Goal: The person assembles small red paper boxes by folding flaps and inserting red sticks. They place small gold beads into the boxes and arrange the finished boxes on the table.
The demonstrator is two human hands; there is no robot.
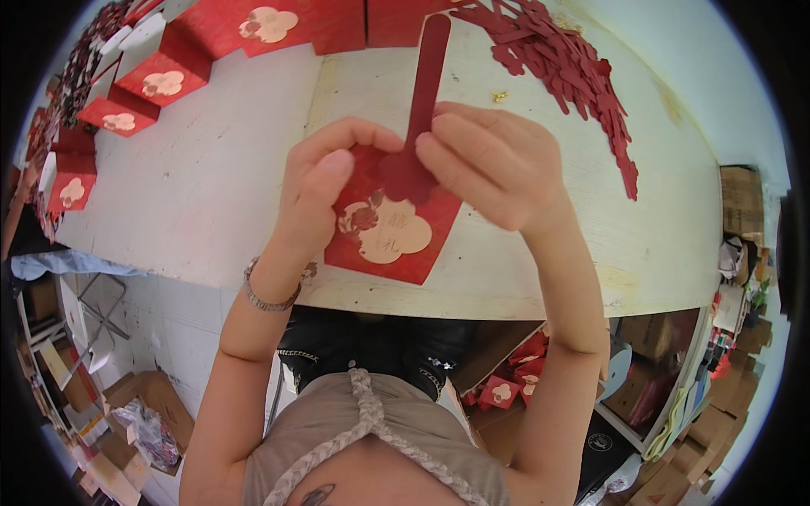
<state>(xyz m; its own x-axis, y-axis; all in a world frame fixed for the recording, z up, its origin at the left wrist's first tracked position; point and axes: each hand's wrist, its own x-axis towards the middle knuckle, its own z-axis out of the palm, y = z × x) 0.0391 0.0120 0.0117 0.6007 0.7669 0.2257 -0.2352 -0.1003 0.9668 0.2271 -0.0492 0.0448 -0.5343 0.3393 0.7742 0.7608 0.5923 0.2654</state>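
A dark red strip (429, 76) with a flower-shaped end stands above a red gift box (384, 268), its wide end over the box's front. The box bears a cream flower-shaped label and a darker rose motif. My right hand (498, 160) pinches the strip's right side just above the flower end, fingers closed. My left hand (321, 173) curls at the box's upper left edge, its index fingertip reaching the strip's left side. Its remaining fingertips are hidden.
A heap of similar dark red strips (548, 55) spreads across the far right of the white table (211, 194). Several red boxes (164, 72) line the far left. Small gold bits (499, 96) lie beyond my right hand. More red boxes (499, 392) sit in a carton below the table.
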